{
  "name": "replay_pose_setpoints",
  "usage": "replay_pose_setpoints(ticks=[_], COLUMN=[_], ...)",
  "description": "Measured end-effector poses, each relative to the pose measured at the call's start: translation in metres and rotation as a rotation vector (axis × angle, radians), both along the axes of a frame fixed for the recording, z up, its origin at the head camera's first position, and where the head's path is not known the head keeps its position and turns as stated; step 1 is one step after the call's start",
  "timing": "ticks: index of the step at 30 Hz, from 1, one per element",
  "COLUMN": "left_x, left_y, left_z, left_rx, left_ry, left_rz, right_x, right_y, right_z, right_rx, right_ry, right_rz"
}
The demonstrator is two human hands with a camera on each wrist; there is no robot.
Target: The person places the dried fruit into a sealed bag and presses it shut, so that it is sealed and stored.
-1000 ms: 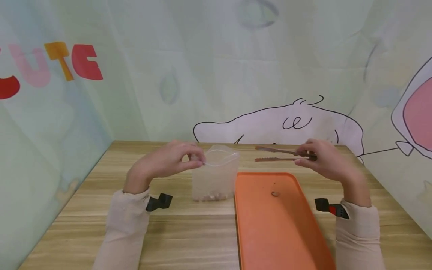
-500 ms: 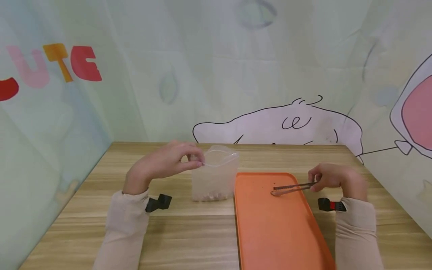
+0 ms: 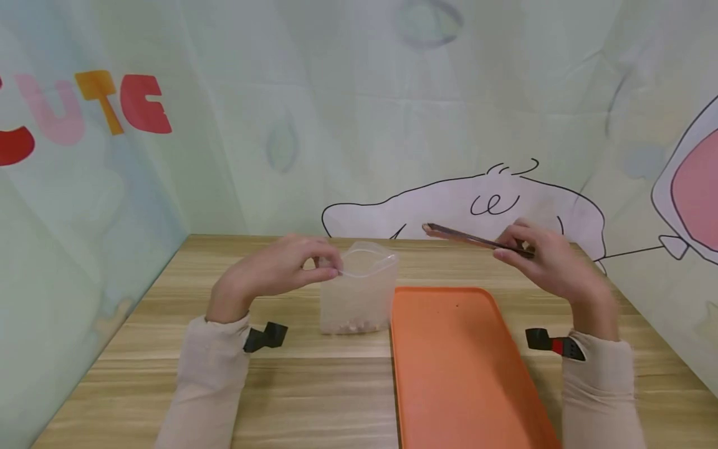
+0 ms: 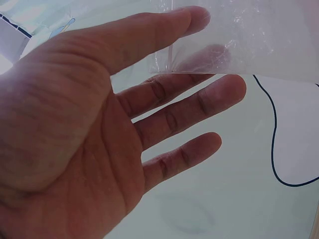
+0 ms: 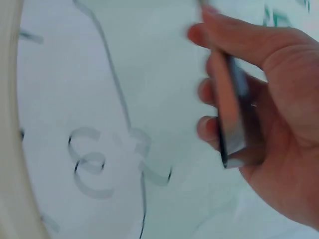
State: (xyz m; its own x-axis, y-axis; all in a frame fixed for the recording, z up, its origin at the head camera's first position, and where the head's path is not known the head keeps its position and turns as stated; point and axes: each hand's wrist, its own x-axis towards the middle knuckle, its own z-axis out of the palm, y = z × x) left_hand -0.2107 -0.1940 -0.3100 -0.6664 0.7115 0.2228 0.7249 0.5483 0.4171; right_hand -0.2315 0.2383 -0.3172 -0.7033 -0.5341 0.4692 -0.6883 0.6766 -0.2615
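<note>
My left hand (image 3: 280, 265) pinches the rim of a clear zip-lock bag (image 3: 356, 296) between thumb and forefinger; the other fingers extend beneath, as the left wrist view shows. The bag stands upright with its mouth open, and small pale pieces (image 3: 356, 326) lie at its bottom. Above the far end of the orange tray, my right hand (image 3: 552, 259) holds long metal tongs (image 3: 473, 239) pointing left. Their arms are pressed together, and a small light-brown piece (image 3: 427, 229) appears to be at the tips. In the right wrist view the tongs (image 5: 234, 114) are blurred.
The orange tray (image 3: 454, 374) lies right of the bag on a wooden table (image 3: 314, 399), with tiny dark specks near its far end. A printed cloth backdrop (image 3: 359, 125) hangs behind the table and along its sides.
My right hand lowered the tongs to the small curved piece on the tray, closed them and raised them again. That piece has left the tray. My left hand and the bag stayed put.
</note>
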Motion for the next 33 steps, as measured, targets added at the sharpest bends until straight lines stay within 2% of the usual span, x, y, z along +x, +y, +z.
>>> replay_pose_setpoints(ticks=[3, 7, 10, 14, 17, 20, 24, 28, 33], left_x=[0.0, 0.001, 0.002, 0.001, 0.001, 0.0, -0.001, -0.001, -0.001], left_y=[0.001, 0.0, 0.0, 0.001, 0.0, 0.0, -0.001, -0.001, 0.0], left_z=[0.0, 0.0, 0.0, 0.0, 0.0, 0.0, -0.001, -0.001, -0.001], left_rx=[-0.001, 0.005, 0.003, 0.0, 0.007, 0.011, 0.003, -0.001, -0.001], left_ry=[-0.001, -0.009, -0.012, -0.007, -0.008, -0.009, -0.013, -0.013, -0.005], left_rz=[-0.002, 0.0, 0.001, -0.003, -0.008, -0.011, -0.007, 0.001, 0.004], right_x=[0.004, 0.007, 0.009, 0.008, 0.004, -0.004, -0.018, -0.03, -0.035], right_y=[-0.028, -0.057, -0.057, -0.038, -0.02, 0.001, 0.023, 0.031, 0.031], right_z=[0.004, 0.003, 0.003, 0.004, 0.003, -0.004, -0.025, -0.043, -0.053], right_rx=[-0.002, 0.028, 0.001, -0.063, -0.038, 0.057, 0.189, 0.235, 0.256], right_ry=[0.084, 0.099, 0.098, 0.067, -0.036, -0.24, -0.496, -0.608, -0.743], right_rz=[0.062, 0.127, 0.113, 0.074, 0.033, -0.03, -0.067, -0.034, -0.012])
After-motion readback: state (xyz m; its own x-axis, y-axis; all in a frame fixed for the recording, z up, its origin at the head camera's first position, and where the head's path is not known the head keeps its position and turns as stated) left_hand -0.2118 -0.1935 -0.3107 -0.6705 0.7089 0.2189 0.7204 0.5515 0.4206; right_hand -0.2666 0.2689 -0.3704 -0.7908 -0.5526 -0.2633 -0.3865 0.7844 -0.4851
